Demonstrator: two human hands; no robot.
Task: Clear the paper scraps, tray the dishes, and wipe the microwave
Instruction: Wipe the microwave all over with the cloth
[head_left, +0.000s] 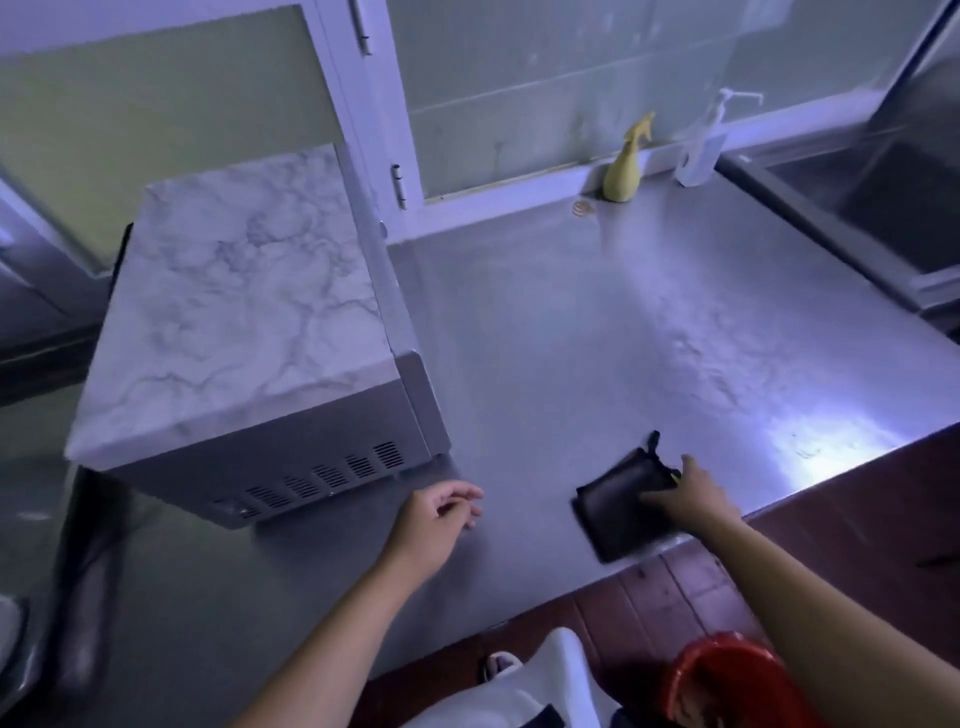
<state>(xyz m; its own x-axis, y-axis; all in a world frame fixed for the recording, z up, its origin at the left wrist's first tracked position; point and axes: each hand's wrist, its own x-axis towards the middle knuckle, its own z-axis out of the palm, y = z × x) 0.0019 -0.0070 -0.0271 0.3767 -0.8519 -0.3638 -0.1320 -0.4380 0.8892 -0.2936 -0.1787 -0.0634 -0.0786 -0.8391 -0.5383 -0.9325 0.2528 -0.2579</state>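
nothing to read on this counter

scanning the whole frame now, and no word, number or brand comes through. the one candidate is the clear pump bottle (701, 145) at the back by the window: there is a pale patch low on its side, but it is far too blurred to make out a single letter.
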